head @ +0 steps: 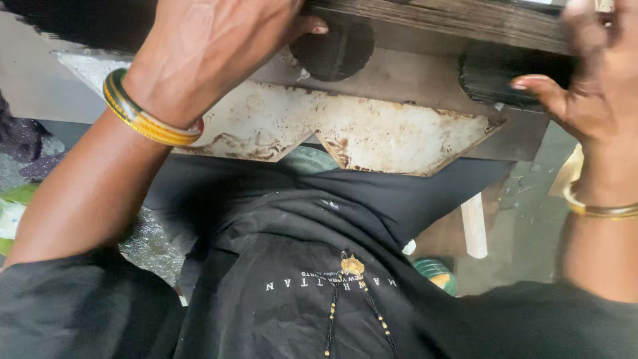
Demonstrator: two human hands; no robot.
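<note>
**A:** So the dark wooden board [458, 18] sits along the top edge of the bench, over that rusty zigzag metal plate [345, 129]. Left hand [212, 46] is curled onto the board's near edge, thumb tucked under.

**B:** And the right hand [588, 73]?

**A:** Blurry. Fingers look bent around the board's right end beside a black roller [495, 83], can't tell how tight. I'd guess it's the positioning step; next needs an even two-handed push.
</note>
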